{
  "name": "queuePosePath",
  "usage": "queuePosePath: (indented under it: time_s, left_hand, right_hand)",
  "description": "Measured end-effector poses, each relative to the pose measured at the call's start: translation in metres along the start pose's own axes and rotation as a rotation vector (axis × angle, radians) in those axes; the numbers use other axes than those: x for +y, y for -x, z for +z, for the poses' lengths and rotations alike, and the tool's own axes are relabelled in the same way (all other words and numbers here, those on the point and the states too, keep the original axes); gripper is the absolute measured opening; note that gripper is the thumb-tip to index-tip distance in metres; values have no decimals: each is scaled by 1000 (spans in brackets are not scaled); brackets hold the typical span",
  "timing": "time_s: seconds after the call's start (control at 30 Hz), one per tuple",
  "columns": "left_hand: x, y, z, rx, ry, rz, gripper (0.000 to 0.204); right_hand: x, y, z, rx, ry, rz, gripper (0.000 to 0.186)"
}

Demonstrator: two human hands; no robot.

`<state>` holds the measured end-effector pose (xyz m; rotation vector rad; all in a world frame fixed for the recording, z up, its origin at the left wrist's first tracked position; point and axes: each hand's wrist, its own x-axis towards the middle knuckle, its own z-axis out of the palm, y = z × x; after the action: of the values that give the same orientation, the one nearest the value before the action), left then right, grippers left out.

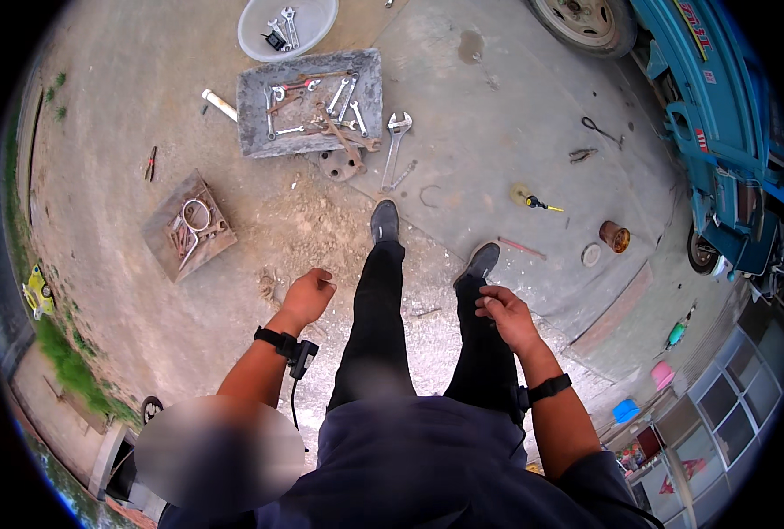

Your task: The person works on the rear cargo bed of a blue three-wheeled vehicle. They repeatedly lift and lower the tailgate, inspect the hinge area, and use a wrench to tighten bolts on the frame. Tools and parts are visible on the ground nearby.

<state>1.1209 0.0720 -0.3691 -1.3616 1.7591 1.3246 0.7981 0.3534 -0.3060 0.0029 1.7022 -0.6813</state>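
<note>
My left hand (308, 298) hangs beside my left leg, its fingers loosely bent and slightly apart, with nothing visible in it. In front of my right thigh is my right hand (510, 319), fingers relaxed and parted, also without a visible object. Neither hand touches a tool. Ahead of my feet stands a grey rectangular trough (260, 141) holding several wrenches and rusty tools. A large adjustable wrench (394, 152) lies on the ground just right of it. To the left sits a smaller square metal tray (164, 231) with a ring and rusty parts.
A white basin (255, 44) with wrenches stands beyond the trough. Pliers (151, 164) lie at left. On the right are a yellow screwdriver (542, 204), more pliers (582, 155), a rusty can (615, 235) and a red rod (522, 249). A blue vehicle (718, 97) stands at far right.
</note>
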Motion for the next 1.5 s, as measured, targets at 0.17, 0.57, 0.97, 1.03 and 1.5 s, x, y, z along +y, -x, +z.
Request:
queuePosePath:
  time_s: [0.17, 0.57, 0.97, 1.03, 1.5]
  left_hand:
    - [12, -37, 15, -40, -66, 27, 32]
    - [57, -214, 84, -47, -456, 290, 23]
    - [77, -362, 176, -158, -657, 191, 42]
    - [73, -378, 185, -150, -664, 166, 46]
    - [49, -435, 210, -135, -637, 143, 36]
  right_hand:
    - [13, -32, 12, -4, -78, 25, 34]
    - [97, -138, 33, -106, -215, -29, 33]
    - [79, -193, -1, -210, -523, 50, 32]
    - [76, -203, -9, -211, -541, 30, 32]
    - [42, -237, -39, -209, -413, 30, 30]
